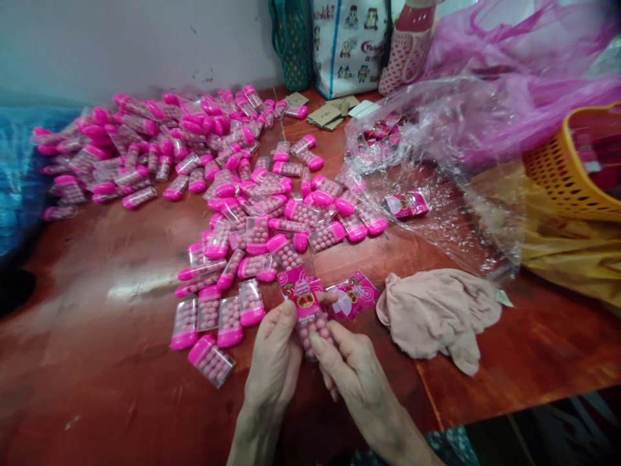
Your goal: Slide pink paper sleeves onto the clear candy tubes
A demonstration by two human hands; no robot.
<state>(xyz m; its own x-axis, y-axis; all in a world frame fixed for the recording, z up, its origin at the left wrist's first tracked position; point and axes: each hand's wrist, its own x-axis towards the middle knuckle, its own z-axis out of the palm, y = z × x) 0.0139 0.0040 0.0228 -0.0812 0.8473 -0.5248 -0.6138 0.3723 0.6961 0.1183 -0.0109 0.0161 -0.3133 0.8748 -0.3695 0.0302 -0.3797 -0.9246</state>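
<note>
Between my two hands is a small clear candy box [309,329] full of pink balls, with a magenta printed label sleeve [301,292] at its far end. My left hand [275,349] pinches the left side of the sleeve and box. My right hand [350,355] grips the near end of the box, thumb on top. Just beyond my right fingers lie printed label sleeves [356,296] on the table. Several candy boxes with pink caps, one of them a tilted candy box [212,360], lie left of my left hand.
A big heap of candy boxes [160,139] spreads across the back left of the red-brown table [121,382]. To the right are a crumpled beige cloth [439,314], a clear plastic bag [436,175] and a yellow basket [557,175]. Cardboard pieces [326,115] and bags [352,48] stand behind.
</note>
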